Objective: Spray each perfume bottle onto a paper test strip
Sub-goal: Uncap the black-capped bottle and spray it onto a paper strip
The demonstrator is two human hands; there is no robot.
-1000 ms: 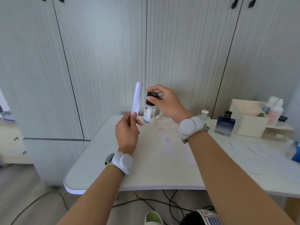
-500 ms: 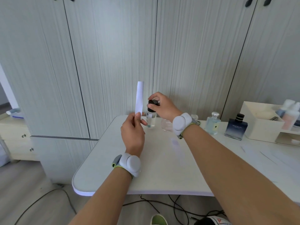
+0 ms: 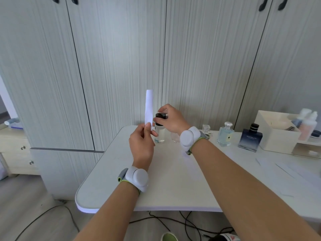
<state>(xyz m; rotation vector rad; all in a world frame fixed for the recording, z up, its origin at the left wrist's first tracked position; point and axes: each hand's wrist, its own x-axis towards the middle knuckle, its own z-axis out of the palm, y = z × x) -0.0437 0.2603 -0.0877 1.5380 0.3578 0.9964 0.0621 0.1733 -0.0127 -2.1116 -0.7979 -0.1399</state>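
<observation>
At frame centre, our left hand [image 3: 141, 143] pinches the lower end of an upright paper strip [image 3: 149, 106]. Just right of it, our right hand [image 3: 171, 120] grips the black cap of a clear bottle [image 3: 159, 132] standing on the white desk [image 3: 173, 180]. Further bottles, pale blue [image 3: 225, 134] and dark blue [image 3: 250, 139], stand at right beside a cream organiser [image 3: 276, 130]. Grey cabinet doors [image 3: 112, 58] fill the background; cables [image 3: 182, 223] lie on the floor below.
</observation>
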